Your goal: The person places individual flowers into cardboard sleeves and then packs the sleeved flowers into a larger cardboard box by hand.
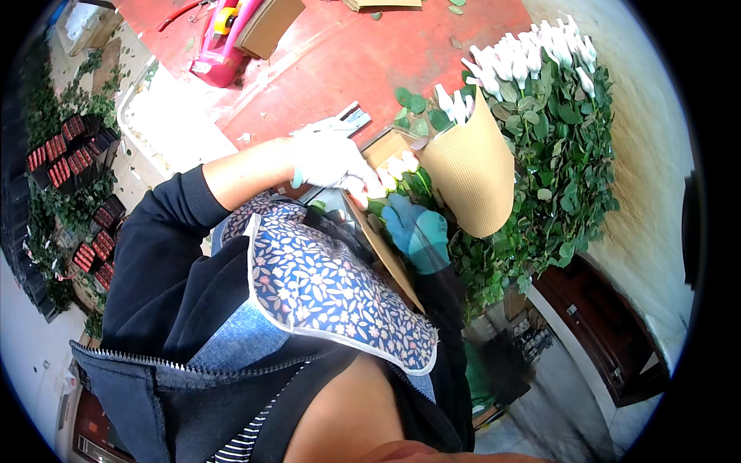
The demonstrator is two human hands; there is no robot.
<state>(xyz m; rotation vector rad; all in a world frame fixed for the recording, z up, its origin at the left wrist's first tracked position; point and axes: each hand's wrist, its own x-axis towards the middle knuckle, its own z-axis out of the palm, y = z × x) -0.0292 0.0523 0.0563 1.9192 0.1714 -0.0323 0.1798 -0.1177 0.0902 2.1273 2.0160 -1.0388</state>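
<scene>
My left hand [333, 163], in a white glove, reaches across with its fingers closed on a pale pink rose [373, 185]. More pale roses [398, 167] with green leaves lie beside it, in an opened sheet of brown corrugated cardboard [390, 147]. My right hand [415, 228], in a blue glove, is closed around the leafy stems just below the blooms; the stems inside its grip are hidden. Right of them stands a curled piece of corrugated cardboard [475, 170], with a few white-sleeved buds [455, 104] showing over its top.
A large pile of leafy roses [552, 147] with white-sleeved heads fills the right side. On the red table [324, 54] are a pink tape dispenser [220, 58], red-handled pliers [179, 15] and loose leaves. Black buckets of red-topped bundles [69, 154] stand on the floor at left.
</scene>
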